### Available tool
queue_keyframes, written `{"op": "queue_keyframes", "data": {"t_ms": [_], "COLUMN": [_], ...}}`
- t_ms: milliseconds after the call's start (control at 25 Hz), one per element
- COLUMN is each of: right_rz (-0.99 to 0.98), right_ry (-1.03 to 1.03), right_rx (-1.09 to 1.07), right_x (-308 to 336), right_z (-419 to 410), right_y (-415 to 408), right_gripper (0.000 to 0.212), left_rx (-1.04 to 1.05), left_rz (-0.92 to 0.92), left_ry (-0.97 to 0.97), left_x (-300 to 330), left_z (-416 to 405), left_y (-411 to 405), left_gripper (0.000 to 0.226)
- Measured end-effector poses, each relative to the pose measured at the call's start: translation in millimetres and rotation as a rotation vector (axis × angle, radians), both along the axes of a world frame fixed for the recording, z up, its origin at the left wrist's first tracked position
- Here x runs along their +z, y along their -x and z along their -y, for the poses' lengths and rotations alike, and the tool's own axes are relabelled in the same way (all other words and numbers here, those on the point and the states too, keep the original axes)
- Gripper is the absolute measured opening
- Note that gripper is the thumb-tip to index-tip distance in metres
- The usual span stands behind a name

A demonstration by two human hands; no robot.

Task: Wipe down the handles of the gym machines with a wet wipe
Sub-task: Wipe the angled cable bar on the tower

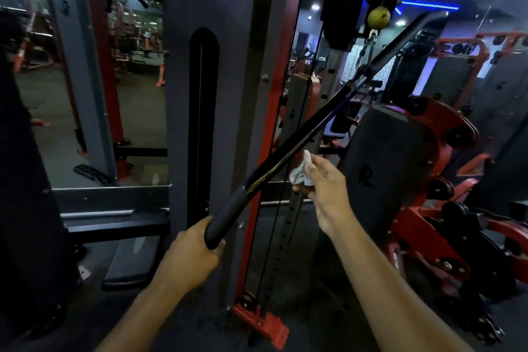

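Observation:
A long black pull-down bar point(297, 146) hangs tilted from a cable clip beneath a yellow ball stop point(378, 16); its near end, a black rubber grip point(228, 216), points down to the left. My left hand point(191, 251) grips the tip of that rubber grip. My right hand point(323, 183) pinches a crumpled white wet wipe point(301, 173) just to the right of the bar's shiny shaft, close to it; whether the wipe touches the bar I cannot tell.
A grey and red cable-machine column point(225, 66) stands right behind the bar, its red base foot point(265, 326) on the dark floor. A red and black plate-loaded machine point(414, 180) fills the right side. A black step platform point(131, 263) lies low on the left.

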State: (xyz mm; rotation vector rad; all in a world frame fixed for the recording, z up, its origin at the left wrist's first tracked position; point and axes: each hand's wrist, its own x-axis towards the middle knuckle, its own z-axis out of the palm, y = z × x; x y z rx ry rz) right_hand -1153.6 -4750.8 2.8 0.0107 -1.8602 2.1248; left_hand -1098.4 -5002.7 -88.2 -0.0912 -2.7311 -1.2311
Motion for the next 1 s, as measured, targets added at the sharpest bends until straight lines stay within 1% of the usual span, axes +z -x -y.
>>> {"op": "queue_keyframes", "data": {"t_ms": [80,160,240,320,400,480,600,680,800,880,1000], "right_rz": [0.060,0.063,0.072,0.093,0.098,0.090,0.089,0.067,-0.047,-0.106,0.001], "right_ry": [0.270,0.446,0.474,0.398,0.310,0.315,0.472,0.594,0.838,0.956,1.026], "right_rx": [0.105,0.143,0.156,0.202,0.293,0.397,0.539,0.601,0.678,0.738,0.784], "right_x": [0.2,6.4,11.9,9.3,4.1,-0.1,1.0,5.6,16.2,22.6,16.2], "right_z": [5.2,6.0,6.9,12.9,23.2,29.2,29.8,22.0,1.9,-5.8,-0.5], "right_y": [8.6,21.5,31.0,34.3,32.9,33.2,38.5,45.9,59.9,62.7,52.5], "right_gripper": [0.018,0.019,0.021,0.023,0.023,0.023,0.021,0.022,0.021,0.019,0.036], "left_rx": [-0.013,0.007,0.046,0.079,0.099,0.141,0.205,0.242,0.296,0.316,0.331], "left_rz": [0.011,0.024,0.017,-0.047,-0.149,-0.174,-0.122,-0.062,0.019,0.048,0.059], "left_ry": [-0.015,-0.008,0.036,0.129,0.185,0.208,0.243,0.228,0.183,0.169,0.150], "left_x": [2.0,6.3,13.5,24.8,39.3,55.8,71.8,76.5,79.8,80.0,73.1], "left_z": [-1.1,-1.1,-1.2,-5.6,-11.4,-15.5,-17.7,-19.9,-22.5,-28.2,-42.0], "left_y": [1.5,0.7,-1.0,-3.2,-0.7,5.4,10.3,11.5,15.0,15.7,14.0], "left_gripper": [0.038,0.032,0.033,0.044,0.047,0.045,0.036,0.027,0.020,0.016,0.014]}}
